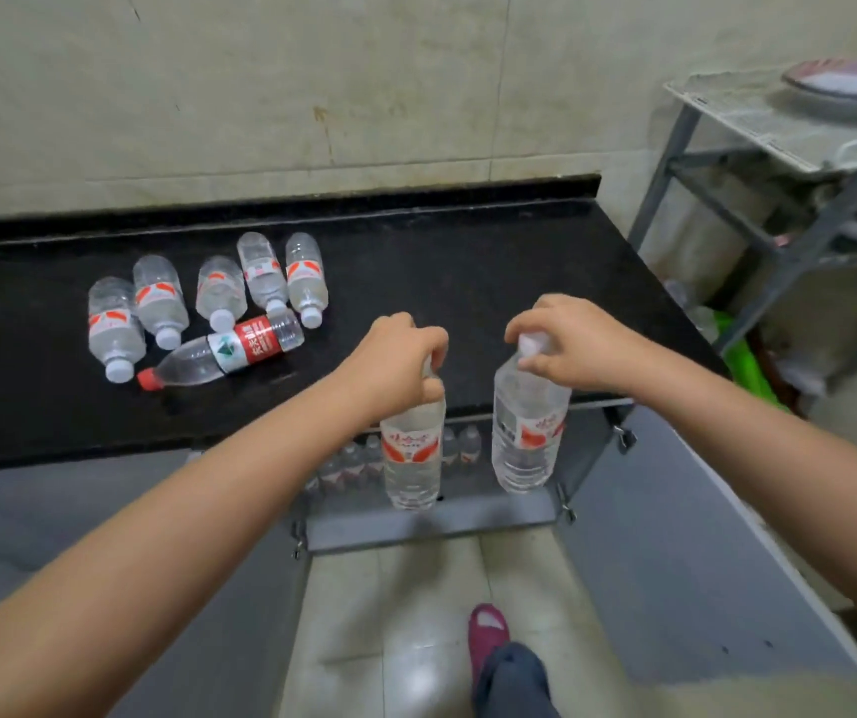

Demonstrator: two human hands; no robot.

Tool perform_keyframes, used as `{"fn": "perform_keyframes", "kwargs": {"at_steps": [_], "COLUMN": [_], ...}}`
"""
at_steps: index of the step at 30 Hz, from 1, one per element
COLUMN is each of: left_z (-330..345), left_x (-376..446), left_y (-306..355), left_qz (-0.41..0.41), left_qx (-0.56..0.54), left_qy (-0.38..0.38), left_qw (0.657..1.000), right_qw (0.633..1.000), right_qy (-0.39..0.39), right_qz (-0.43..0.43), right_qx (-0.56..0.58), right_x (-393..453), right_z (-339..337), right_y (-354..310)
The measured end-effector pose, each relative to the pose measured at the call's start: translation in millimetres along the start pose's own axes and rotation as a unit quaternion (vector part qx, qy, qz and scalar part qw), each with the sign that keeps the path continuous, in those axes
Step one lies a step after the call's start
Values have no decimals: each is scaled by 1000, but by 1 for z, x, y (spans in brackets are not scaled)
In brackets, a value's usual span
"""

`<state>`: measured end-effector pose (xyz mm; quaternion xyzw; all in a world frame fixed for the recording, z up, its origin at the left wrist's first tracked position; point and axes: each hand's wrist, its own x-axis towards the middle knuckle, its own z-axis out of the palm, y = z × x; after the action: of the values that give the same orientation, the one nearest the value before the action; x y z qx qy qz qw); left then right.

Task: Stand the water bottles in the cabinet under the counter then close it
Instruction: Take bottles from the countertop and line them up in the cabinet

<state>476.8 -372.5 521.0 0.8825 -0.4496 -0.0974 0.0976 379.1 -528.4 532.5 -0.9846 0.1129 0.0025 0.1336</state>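
My left hand (397,362) grips the neck of a clear water bottle (412,458) that hangs upright in front of the counter edge. My right hand (566,339) holds a second bottle (527,432) by its white cap, also hanging upright. Both bottles are above the open cabinet (431,526) under the counter, where several small bottles (359,466) stand in a row inside. On the black counter (467,282) lie several more bottles (260,277) on their sides, one with a red label and red cap (229,352).
The right cabinet door (675,536) stands open toward me, the left door (239,588) too. A grey metal rack (778,209) with a plate on top stands at the right. My foot in a pink slipper (488,634) is on the tiled floor.
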Motion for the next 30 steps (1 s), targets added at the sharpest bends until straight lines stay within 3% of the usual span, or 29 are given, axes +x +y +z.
{"fn": "perform_keyframes", "kwargs": {"at_steps": [6,13,16,19,23,26,30], "left_z": [77,175,223,272,349,412,479], "left_x": [-23,17,44,75,124,168,228], "left_y": [15,31,33,28,14,-3,-24], "left_qz": [1,-53,-80,-88,-72,-45,60], "left_qx": [13,16,6,-3,-15,-6,4], "left_qy": [-131,-214,-218,-220,-209,-174,-95], "left_qw": [991,975,973,972,975,984,994], "right_qw": [993,982,987,977,987,984,974], "right_qy": [-105,-169,-149,-168,-89,-29,-80], "right_qz": [50,71,62,114,130,173,210], "right_qx": [13,35,25,65,28,38,17], "right_x": [-62,-54,-41,-23,15,47,80], "right_z": [50,144,195,252,310,361,430], "right_y": [30,100,133,169,206,237,279]}}
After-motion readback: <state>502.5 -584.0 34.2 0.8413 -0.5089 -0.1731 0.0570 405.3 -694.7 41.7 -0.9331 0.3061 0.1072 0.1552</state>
